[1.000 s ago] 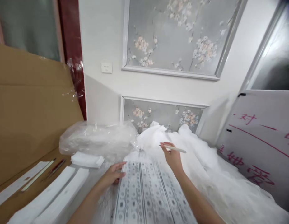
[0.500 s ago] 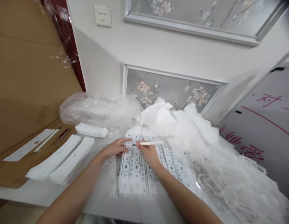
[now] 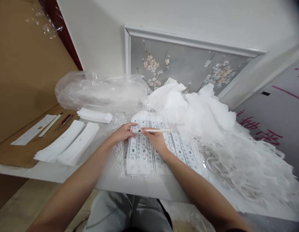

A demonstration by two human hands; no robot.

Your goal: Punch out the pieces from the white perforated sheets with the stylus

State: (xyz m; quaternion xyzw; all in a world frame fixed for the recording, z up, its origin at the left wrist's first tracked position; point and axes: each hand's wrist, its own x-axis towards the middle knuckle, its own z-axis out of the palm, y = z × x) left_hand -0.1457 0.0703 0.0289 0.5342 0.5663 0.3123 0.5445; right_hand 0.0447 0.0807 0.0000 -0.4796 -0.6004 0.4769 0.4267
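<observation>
A stack of clear, printed plastic sheets (image 3: pixel 139 164) lies on the table, marked with rows of grey rings and small dark squares. My right hand (image 3: pixel 155 138) grips a slim white pen-shaped tool (image 3: pixel 161 130), its dark tip pointing left, close to the surface. Whether the tip touches the sheet, I cannot tell. At the sheets' upper left edge rests my left hand (image 3: pixel 124 132), index finger stretched out and thumb apart, near the tool's tip. The other fingers of this hand are partly hidden.
Small clear pieces (image 3: pixel 119 156) are scattered left of the sheets. Farther left lie stacks of white strips (image 3: pixel 61 140), a pale green tool (image 3: pixel 50 125) and a red-handled tool (image 3: pixel 66 119) on cardboard. White film scraps (image 3: pixel 255 170) heap up at right; a plastic bag (image 3: pixel 98 91) lies behind.
The view has tilted downward, so the table sits higher and my lap shows. Both hands stay at nearly the same place on the sheets, the tool still in my right hand.
</observation>
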